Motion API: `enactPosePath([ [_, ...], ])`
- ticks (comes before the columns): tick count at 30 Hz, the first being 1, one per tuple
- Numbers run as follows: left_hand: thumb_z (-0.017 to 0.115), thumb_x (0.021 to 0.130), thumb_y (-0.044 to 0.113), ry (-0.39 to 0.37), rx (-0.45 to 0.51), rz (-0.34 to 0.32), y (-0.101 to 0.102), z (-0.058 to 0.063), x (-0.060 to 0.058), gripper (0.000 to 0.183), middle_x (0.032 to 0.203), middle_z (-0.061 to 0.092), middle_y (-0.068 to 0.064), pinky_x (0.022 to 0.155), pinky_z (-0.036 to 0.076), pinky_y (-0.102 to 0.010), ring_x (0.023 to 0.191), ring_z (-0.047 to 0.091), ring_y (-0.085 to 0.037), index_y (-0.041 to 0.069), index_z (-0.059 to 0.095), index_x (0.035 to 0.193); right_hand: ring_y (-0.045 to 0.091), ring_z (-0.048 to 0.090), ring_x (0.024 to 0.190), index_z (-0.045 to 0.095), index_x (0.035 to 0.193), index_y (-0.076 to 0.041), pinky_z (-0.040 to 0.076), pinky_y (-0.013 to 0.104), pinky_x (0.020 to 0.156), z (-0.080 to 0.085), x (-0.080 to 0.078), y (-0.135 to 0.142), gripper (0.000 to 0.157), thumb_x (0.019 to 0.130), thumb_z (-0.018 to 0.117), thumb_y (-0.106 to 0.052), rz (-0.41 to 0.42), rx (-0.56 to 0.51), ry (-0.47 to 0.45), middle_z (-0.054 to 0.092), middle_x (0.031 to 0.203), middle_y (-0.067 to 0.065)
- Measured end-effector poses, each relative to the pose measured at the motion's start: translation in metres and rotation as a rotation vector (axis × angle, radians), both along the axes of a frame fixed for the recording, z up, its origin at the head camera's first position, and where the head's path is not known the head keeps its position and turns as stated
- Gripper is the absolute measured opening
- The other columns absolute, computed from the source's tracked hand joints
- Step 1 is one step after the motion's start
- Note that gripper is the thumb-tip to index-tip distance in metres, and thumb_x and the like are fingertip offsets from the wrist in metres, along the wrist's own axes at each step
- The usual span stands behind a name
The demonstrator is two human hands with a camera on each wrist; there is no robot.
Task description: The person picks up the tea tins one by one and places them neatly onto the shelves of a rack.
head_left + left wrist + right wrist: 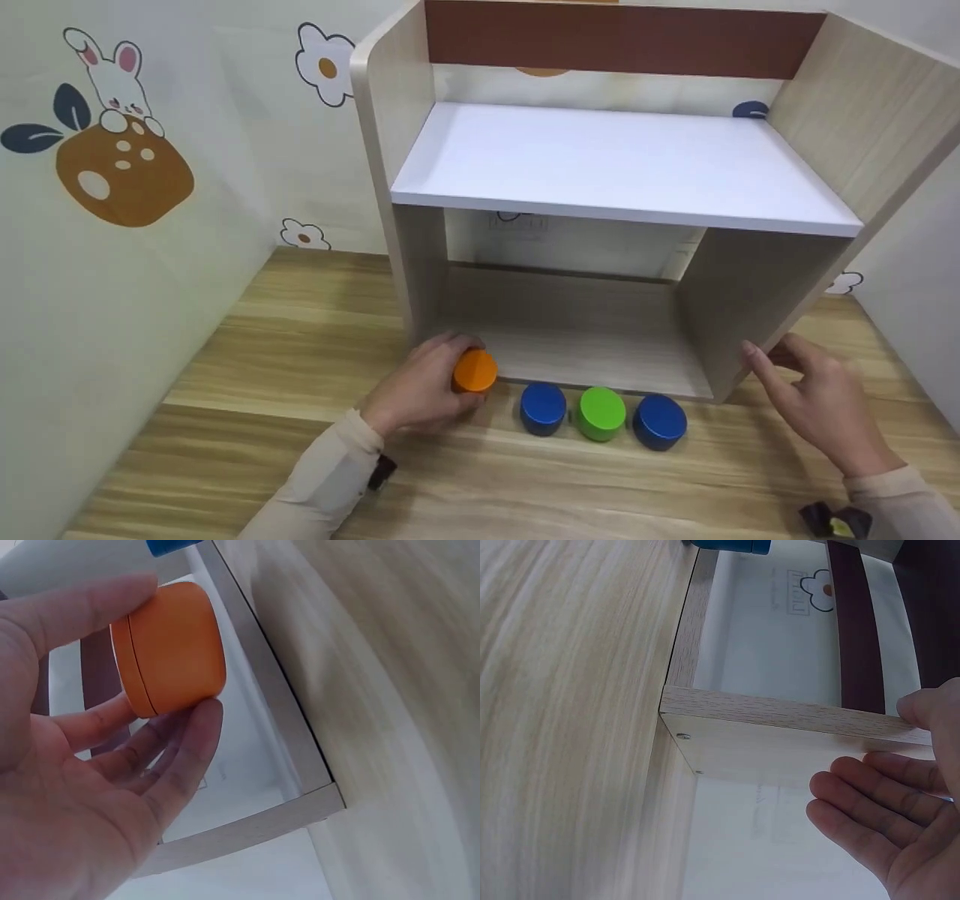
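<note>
My left hand [431, 382] grips an orange round tin [475, 371] by its sides, between thumb and fingers. In the left wrist view the orange tin [176, 649] is tilted and shows a lid seam. It is just in front of the wooden desktop shelf [570, 217], near its lower left front corner. My right hand [825, 397] pinches the front edge of the shelf's right side panel, thumb on one side and fingers on the outer side. To the right of the orange tin stand a blue tin [543, 409], a green tin [601, 413] and another blue tin [660, 422] in a row.
The shelf has a white upper board [622, 169] and a brown back strip [622, 37]. It stands on a wood-grain table [525, 487]. Walls with printed flowers and a rabbit on an orange fruit [124, 176] close off the back and sides.
</note>
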State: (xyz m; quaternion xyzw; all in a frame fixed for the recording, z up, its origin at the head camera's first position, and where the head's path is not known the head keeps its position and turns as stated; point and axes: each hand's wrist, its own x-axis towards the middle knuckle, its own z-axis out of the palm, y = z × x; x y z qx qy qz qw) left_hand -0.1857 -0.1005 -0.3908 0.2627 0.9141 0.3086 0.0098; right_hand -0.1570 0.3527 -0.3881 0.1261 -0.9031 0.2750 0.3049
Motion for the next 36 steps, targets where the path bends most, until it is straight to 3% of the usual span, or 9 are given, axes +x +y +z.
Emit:
enactPosePath([
  [6,0.086,0.077,0.016,0.045,0.048,0.048,0.002,0.003,-0.003,0.055,0.122,0.062,-0.013,0.094,0.048,-0.05,0.105,0.058,-0.031,0.001,0.063,0.125,-0.031,0.045,0.086,0.071,0.093,0.0,0.042,0.001,0.062,0.0,0.0,0.0,0.013,0.089,0.077,-0.011,0.005,0.005,0.02,0.075,0.086,0.018],
  [10,0.086,0.077,0.015,0.063,0.084,0.091,0.006,0.004,-0.006,0.055,0.121,0.064,-0.016,0.098,0.047,-0.054,0.112,0.059,-0.036,-0.001,0.063,0.124,-0.03,0.045,0.086,0.071,0.093,0.001,0.042,0.001,0.063,0.0,0.0,0.001,0.014,0.089,0.077,-0.011,0.001,0.012,0.019,0.075,0.086,0.019],
  [19,0.087,0.077,0.014,0.095,0.141,0.162,0.015,0.007,-0.009,0.053,0.116,0.064,-0.016,0.091,0.053,-0.047,0.101,0.062,-0.032,-0.001,0.063,0.122,-0.024,0.05,0.083,0.072,0.094,-0.002,0.042,0.001,0.062,-0.001,0.002,0.0,0.014,0.09,0.077,-0.014,-0.024,-0.007,-0.023,0.075,0.089,0.019],
  [23,0.087,0.077,0.014,0.089,0.151,0.191,0.018,0.007,-0.01,0.055,0.117,0.064,-0.017,0.091,0.052,-0.047,0.102,0.061,-0.032,-0.002,0.062,0.123,-0.015,0.057,0.081,0.072,0.096,-0.003,0.041,0.001,0.061,0.0,0.003,0.0,0.014,0.091,0.076,-0.016,-0.045,-0.014,-0.052,0.075,0.091,0.019],
  [29,0.086,0.079,0.016,0.07,0.154,0.237,0.022,0.008,-0.013,0.058,0.12,0.063,-0.017,0.095,0.05,-0.049,0.106,0.061,-0.034,-0.003,0.061,0.127,-0.023,0.049,0.084,0.071,0.096,-0.002,0.041,0.001,0.064,0.0,0.002,0.0,0.016,0.092,0.075,-0.016,-0.042,-0.009,-0.055,0.075,0.091,0.019],
  [36,0.085,0.079,0.016,0.068,0.151,0.281,0.025,0.008,-0.016,0.058,0.119,0.063,-0.019,0.094,0.051,-0.049,0.105,0.061,-0.035,-0.004,0.06,0.127,-0.012,0.057,0.082,0.072,0.097,-0.002,0.04,0.0,0.063,-0.001,0.002,0.0,0.015,0.091,0.076,-0.015,-0.047,-0.011,-0.059,0.075,0.092,0.02],
])
